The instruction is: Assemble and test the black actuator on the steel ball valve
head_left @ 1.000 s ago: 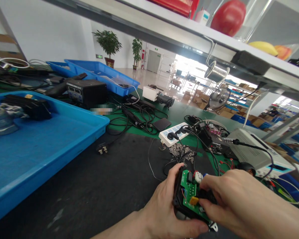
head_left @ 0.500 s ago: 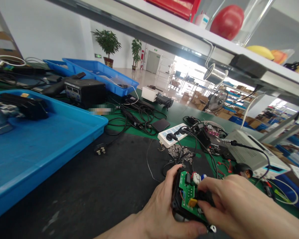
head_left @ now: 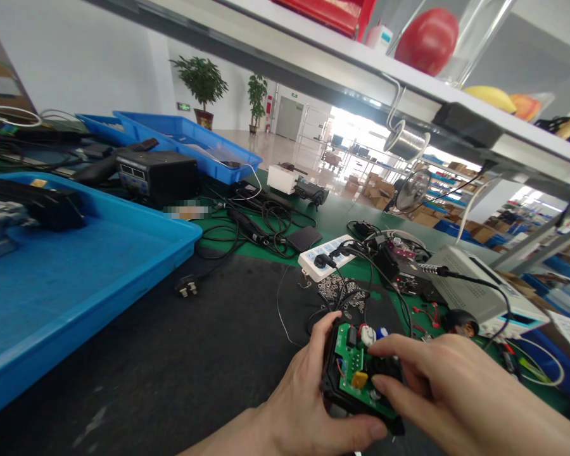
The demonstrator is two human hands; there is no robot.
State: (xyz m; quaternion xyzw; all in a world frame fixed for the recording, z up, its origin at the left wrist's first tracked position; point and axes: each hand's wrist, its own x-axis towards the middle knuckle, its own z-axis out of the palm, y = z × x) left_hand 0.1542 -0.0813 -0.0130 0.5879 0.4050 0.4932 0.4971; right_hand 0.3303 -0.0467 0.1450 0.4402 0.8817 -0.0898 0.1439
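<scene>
My left hand (head_left: pixel 308 392) is wrapped around a black housing (head_left: pixel 329 380) with a green circuit board (head_left: pixel 346 345) set in its open top. On the board I see a yellow component (head_left: pixel 360 379), a white part (head_left: pixel 367 334) and a blue one (head_left: pixel 382 332). The thumb and fingers of my right hand (head_left: pixel 422 380) are closed on a black part (head_left: pixel 382 366) at the board's right side. Its exact kind is hard to make out, as my fingers cover some of it.
A blue tray (head_left: pixel 137 278) with black and metal parts stands left. Beyond my hands lie small metal rings (head_left: pixel 337 288) and a white power strip (head_left: pixel 320 263) with plugged cables. A bench instrument (head_left: pixel 475 285) stands right; a shelf (head_left: pixel 285 38) with a solder spool (head_left: pixel 407 140) hangs overhead.
The housing has tilted slightly, and my right fingers have shifted a little on the black part. The whole view has drifted slightly; both hands keep their hold.
</scene>
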